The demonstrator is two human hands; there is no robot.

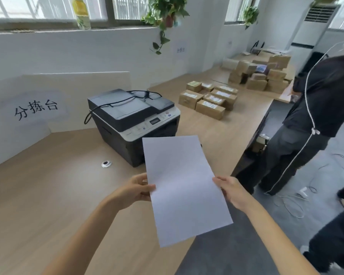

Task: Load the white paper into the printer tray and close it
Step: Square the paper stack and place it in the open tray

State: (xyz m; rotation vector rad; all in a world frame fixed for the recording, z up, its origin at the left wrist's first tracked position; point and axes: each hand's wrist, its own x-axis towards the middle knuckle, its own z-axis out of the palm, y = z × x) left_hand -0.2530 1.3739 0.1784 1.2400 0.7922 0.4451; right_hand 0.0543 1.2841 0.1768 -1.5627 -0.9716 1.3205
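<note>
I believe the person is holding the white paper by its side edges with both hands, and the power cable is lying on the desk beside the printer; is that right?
Not quite. The head view shows the cable draped across the top of the printer, not lying on the desk. The rest holds: the left hand and right hand hold the paper by its side edges.

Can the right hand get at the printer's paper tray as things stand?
Probably not yet. The right hand and left hand both hold the white paper, which hangs in front of the printer and hides its lower front. No open tray shows.
</note>
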